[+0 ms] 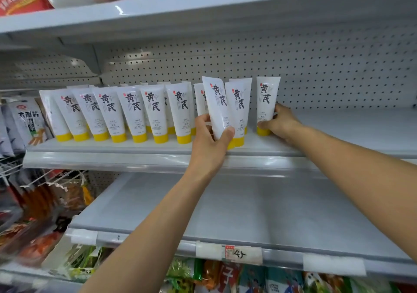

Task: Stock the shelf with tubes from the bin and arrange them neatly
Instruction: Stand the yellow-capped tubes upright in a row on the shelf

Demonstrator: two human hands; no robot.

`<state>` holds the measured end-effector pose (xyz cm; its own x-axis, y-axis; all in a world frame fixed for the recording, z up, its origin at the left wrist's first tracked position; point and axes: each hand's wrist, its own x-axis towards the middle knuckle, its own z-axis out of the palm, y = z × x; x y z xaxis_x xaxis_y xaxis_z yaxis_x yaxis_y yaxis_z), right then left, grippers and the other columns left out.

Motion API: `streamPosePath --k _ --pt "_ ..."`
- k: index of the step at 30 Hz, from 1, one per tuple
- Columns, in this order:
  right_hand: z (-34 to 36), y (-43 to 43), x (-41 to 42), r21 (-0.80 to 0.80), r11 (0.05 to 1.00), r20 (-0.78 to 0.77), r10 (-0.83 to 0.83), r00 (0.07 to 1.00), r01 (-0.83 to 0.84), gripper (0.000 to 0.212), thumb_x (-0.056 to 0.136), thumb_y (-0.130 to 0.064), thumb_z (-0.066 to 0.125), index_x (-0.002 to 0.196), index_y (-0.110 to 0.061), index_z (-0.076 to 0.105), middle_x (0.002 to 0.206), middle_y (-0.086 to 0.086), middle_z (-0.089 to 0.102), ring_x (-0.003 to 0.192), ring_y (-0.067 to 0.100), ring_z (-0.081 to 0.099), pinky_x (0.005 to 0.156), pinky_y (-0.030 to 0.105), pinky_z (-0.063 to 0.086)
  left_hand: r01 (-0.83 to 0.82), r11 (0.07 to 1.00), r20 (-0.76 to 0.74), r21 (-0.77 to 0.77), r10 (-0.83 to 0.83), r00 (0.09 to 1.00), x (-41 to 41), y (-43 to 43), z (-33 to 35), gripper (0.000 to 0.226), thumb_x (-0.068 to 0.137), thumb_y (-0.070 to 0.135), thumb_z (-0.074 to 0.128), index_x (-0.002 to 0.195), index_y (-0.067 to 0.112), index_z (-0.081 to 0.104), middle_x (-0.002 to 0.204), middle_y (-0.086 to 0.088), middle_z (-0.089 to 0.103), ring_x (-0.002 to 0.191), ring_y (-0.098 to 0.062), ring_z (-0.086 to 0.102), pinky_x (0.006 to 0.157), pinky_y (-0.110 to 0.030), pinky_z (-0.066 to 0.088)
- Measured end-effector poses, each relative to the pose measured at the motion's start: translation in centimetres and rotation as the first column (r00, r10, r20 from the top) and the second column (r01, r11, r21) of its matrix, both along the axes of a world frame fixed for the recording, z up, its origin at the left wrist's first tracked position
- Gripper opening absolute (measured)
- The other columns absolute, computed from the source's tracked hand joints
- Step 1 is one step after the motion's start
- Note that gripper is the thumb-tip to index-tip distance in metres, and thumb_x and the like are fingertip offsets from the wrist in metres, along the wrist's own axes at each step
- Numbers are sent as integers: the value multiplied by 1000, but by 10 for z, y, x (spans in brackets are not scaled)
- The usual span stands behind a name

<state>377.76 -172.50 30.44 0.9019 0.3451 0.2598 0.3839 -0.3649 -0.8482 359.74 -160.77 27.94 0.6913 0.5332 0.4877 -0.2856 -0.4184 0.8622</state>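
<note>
Holding one white tube per grip at the shelf [135, 155].
L: my left grip [211, 139] is clamped on a tilted tube [216, 105], thumb across its lower front, fingers behind; its top leans left and its side overlaps the upright neighbour tube [239, 112]. Can't tell if its yellow cap sits on the shelf. R: my right grip [278, 123] is clamped round the lower part of an end tube [267, 98], upright, cap down on the shelf, apart from the rest. Row of tubes [133, 112] stands caps down to the left, approx. two deep, w/ a pegboard back [316, 67] behind. Snack packets [27, 121] show further left. Lower shelf [225, 207] below carries a handwritten price tag [239, 253].
</note>
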Motion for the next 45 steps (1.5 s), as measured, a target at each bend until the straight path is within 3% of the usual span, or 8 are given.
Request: streamPosePath --k 5,7,10,13,20,25,30,45 --pt "8 -14 -23 35 993 249 -120 961 114 47 80 -14 70 119 -9 44 104 5 54 96 23 56 77 34 45 1 999 6 -54 -1 1000 -4 -1 7 42 89 24 65 121 24 39 110 9 58 95 -5 61 63 -9 47" --pt "13 -20 -41 112 991 265 37 964 -69 32 78 -7 68 106 -13 53 88 0 55 81 16 55 72 30 46 13 996 12 -86 -12 1000 -5 -4 11 41 87 21 66 119 24 41 111 7 59 95 -8 62 65 -15 47" --pt "16 -27 -70 -37 899 149 437 887 -437 37 68 -10 80 100 -20 64 89 1 64 73 6 59 74 23 52 35 994 36 -106 -31 999 -5 -12 17 42 84 17 69 117 24 44 109 4 61 96 -14 64 74 -29 54" --pt "13 -24 -88 -77 839 119 544 831 -538 45 65 -17 84 105 -20 65 92 -2 68 68 -2 59 67 15 49 75 988 47 -134 -70 996 -5 -23 22 44 82 12 70 116 22 46 108 -1 62 98 -18 65 79 -40 59" --pt "6 -26 -93 33 897 159 430 889 -440 45 66 -23 81 106 -16 61 100 -2 72 94 13 69 86 41 57 115 986 -20 -124 -118 993 -7 -35 25 36 88 19 65 120 20 50 103 -1 65 88 -14 67 76 -31 59" --pt "11 -34 -82 -19 975 217 220 951 -221 52 63 -26 85 104 -21 54 97 -9 66 88 8 65 71 25 53 -101 916 -124 389 160 979 -15 -21 14 32 91 33 60 121 23 53 101 7 59 89 -10 58 75 -24 47" --pt "8 -31 -69 -106 992 218 92 972 -70 62 60 -32 85 109 -21 50 104 -6 63 95 17 61 84 40 53 -197 662 -96 724 379 920 -20 -12 3 29 92 34 56 118 21 56 111 2 61 101 -18 57 85 -38 47" --pt "-6 -20 -54 -172 985 181 -1 984 33 65 56 -29 86 107 -23 46 105 -4 59 97 20 57 71 31 44 -152 603 -141 783 411 901 -9 -8 -1 31 92 38 54 119 22 56 113 2 62 105 -18 57 90 -39 46"
